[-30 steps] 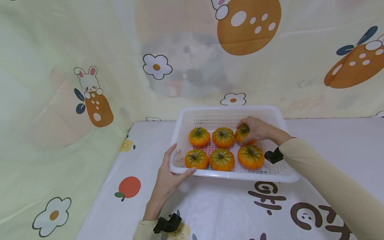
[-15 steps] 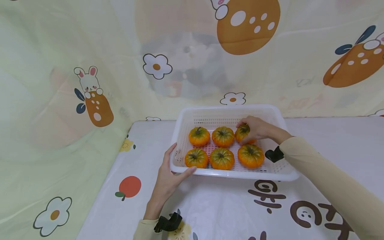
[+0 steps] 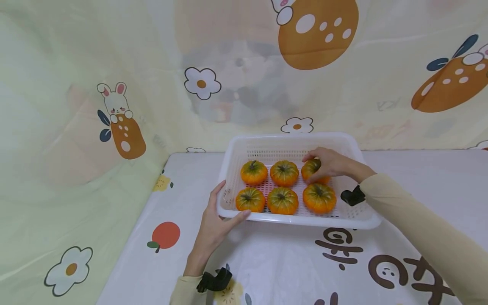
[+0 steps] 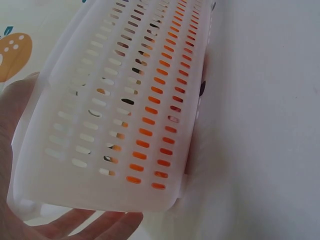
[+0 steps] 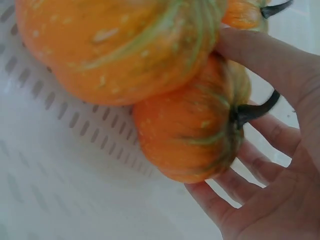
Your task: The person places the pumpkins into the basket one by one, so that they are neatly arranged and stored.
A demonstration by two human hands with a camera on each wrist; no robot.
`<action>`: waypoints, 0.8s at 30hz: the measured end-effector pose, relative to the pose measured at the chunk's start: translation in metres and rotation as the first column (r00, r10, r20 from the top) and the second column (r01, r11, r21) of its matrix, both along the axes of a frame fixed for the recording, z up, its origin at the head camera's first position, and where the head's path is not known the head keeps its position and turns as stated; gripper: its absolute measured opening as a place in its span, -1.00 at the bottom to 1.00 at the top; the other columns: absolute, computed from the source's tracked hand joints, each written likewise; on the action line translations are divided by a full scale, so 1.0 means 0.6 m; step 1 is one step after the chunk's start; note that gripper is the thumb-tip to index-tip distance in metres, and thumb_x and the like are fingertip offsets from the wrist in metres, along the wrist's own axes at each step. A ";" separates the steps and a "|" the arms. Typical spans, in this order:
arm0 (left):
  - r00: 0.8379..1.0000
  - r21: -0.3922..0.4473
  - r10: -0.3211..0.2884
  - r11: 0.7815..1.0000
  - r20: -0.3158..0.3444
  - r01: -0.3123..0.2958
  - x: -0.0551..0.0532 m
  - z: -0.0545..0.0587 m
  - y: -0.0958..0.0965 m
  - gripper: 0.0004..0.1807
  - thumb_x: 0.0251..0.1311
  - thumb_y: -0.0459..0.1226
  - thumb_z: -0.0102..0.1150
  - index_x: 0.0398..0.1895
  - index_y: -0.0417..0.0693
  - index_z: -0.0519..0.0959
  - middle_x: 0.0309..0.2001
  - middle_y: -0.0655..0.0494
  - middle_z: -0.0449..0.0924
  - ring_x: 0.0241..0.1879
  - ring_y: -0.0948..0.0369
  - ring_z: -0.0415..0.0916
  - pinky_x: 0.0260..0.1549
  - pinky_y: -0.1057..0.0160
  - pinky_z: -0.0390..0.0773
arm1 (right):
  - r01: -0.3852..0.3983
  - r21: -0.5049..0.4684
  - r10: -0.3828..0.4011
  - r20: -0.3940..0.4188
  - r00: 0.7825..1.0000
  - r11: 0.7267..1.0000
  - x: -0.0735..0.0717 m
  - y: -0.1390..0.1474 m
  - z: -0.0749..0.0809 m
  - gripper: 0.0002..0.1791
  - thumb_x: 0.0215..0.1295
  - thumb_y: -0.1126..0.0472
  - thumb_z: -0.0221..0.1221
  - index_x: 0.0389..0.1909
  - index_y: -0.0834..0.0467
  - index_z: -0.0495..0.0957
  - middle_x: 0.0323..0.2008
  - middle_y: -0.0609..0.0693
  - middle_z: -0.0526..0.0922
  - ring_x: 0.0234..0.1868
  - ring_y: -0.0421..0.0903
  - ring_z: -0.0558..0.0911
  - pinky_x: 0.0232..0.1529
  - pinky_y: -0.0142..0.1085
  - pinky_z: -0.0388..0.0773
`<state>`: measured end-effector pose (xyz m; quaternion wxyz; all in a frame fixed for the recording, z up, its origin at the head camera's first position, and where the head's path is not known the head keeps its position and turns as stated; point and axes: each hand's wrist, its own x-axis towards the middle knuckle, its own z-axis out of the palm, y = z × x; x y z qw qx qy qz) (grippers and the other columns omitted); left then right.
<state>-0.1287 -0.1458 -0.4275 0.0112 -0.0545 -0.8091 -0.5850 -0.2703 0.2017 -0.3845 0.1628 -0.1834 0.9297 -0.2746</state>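
Several small orange pumpkins with green-streaked tops sit in two rows in a white plastic basket (image 3: 289,220). My right hand (image 3: 329,163) grips the back-right pumpkin (image 3: 310,168), thumb on its near side and fingers around the far side. In the right wrist view, this pumpkin (image 5: 185,130) has a dark curved stem pointing toward the palm, and a larger-looking pumpkin (image 5: 115,45) partly overlaps it. My left hand (image 3: 212,228) holds the basket's front-left corner, thumb on the front rim. Beneath the corner, its other fingers (image 4: 117,225) show in the left wrist view.
The basket stands on a table with a white printed cloth (image 3: 282,262), near the back. Behind and to the left hangs a pale curtain (image 3: 152,55) with rabbits and flowers. Close to the held pumpkin are a front-right pumpkin (image 3: 319,199) and a back-middle pumpkin (image 3: 284,173).
My right hand and the pumpkin it grips have shifted slightly right, away from the back-middle pumpkin. The left hand keeps its hold on the basket corner.
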 end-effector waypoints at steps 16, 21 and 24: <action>1.000 -0.019 0.005 1.000 0.023 -0.004 -0.002 0.002 0.001 0.12 0.10 0.00 0.60 0.65 0.22 0.10 0.47 0.03 0.40 0.23 0.00 0.52 0.22 -0.18 0.53 | -0.098 -0.108 0.078 -0.177 0.981 0.989 0.093 0.019 0.091 -0.30 0.15 0.13 0.56 0.29 0.24 0.54 0.31 0.28 0.46 0.32 0.33 0.42 0.27 0.40 0.39; 0.999 -0.043 -0.001 0.999 0.035 0.002 0.002 0.006 -0.006 0.13 0.10 0.01 0.60 0.66 0.19 0.09 0.49 0.04 0.36 0.30 0.00 0.46 0.30 -0.24 0.44 | -0.062 -0.132 0.034 -0.205 0.978 0.989 0.155 0.035 0.113 -0.13 0.08 0.13 0.60 0.40 0.16 0.43 0.40 0.27 0.34 0.39 0.32 0.32 0.25 0.49 0.31; 0.999 -0.083 0.005 0.997 0.033 -0.002 0.002 0.010 -0.009 0.13 0.09 0.03 0.60 0.66 0.16 0.10 0.52 0.05 0.32 0.33 0.01 0.43 0.33 -0.25 0.42 | -0.024 -0.131 -0.010 -0.253 0.967 0.991 0.195 0.056 0.108 0.01 0.03 0.12 0.63 0.48 0.14 0.32 0.44 0.30 0.25 0.38 0.35 0.29 0.18 0.54 0.32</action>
